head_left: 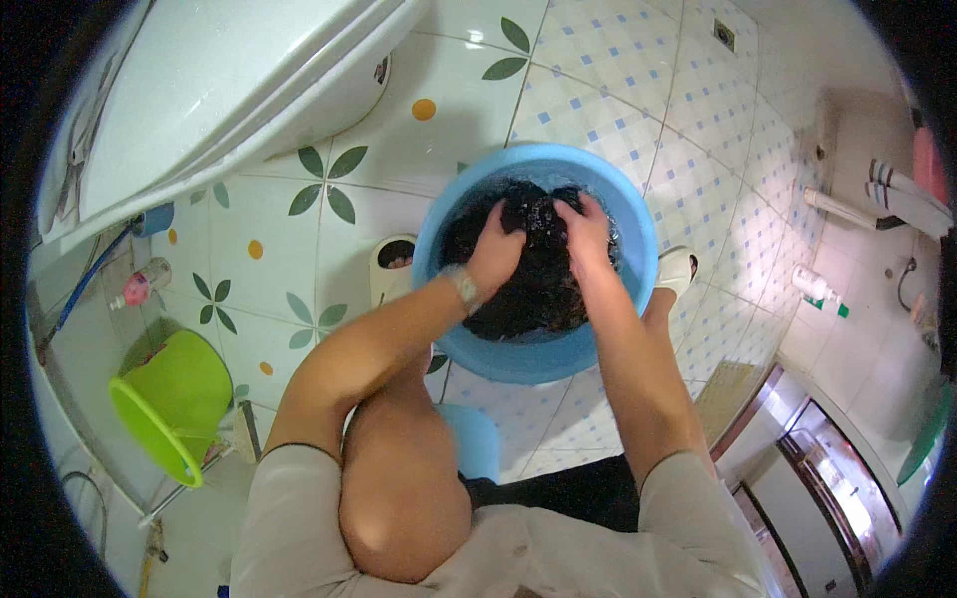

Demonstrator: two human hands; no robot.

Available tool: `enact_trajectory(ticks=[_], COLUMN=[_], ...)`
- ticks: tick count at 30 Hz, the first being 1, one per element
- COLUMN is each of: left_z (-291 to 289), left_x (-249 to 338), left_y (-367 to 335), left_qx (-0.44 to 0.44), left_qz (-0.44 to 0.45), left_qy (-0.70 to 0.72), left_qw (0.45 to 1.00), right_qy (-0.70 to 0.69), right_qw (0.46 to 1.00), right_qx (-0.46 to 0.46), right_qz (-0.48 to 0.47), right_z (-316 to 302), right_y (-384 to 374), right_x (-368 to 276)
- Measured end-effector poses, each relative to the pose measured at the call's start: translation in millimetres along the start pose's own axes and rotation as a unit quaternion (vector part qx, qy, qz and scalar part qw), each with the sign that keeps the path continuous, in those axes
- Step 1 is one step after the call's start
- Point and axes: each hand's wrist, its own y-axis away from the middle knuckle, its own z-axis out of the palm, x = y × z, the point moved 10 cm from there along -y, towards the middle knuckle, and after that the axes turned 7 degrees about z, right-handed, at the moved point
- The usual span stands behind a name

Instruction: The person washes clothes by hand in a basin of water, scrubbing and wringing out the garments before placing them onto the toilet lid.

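Observation:
A round light-blue basin (pixel 638 229) stands on the tiled floor between my feet, with water in it. Soaked black cloth (pixel 528 289) fills most of the basin; its exact kind of garment cannot be made out. My left hand (pixel 493 257), with a watch on the wrist, grips a raised fold of the cloth at the left of the basin. Opposite it, my right hand (pixel 588 234) has its fingers curled over another bunched part. The two hands are a short way apart, and the fingertips are partly sunk in the dark folds.
On the left lies a tipped lime-green bucket (pixel 179 389), with a pink-and-clear bottle (pixel 145 282) beyond it. A white washbasin (pixel 249 80) juts in at upper left. A white bottle with a green cap (pixel 815 287) is at right. Under me is a blue stool (pixel 474 439).

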Motion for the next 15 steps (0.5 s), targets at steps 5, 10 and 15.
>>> enact_trajectory(ticks=[5, 10, 15], left_z=[14, 18, -4], left_x=[29, 11, 34], left_y=[15, 18, -2], left_qx=[-0.033, -0.041, 0.003], left_qz=[-0.107, -0.062, 0.015], left_qy=[0.273, 0.121, 0.061], left_qw=[0.956, 0.990, 0.998], right_qy=[-0.077, 0.277, 0.176], right_qw=[0.995, 0.957, 0.984], right_qx=[-0.011, 0.086, 0.004], right_qz=[0.062, 0.002, 0.019], right_z=[14, -18, 48], right_y=[59, -10, 59], right_x=[25, 26, 20])
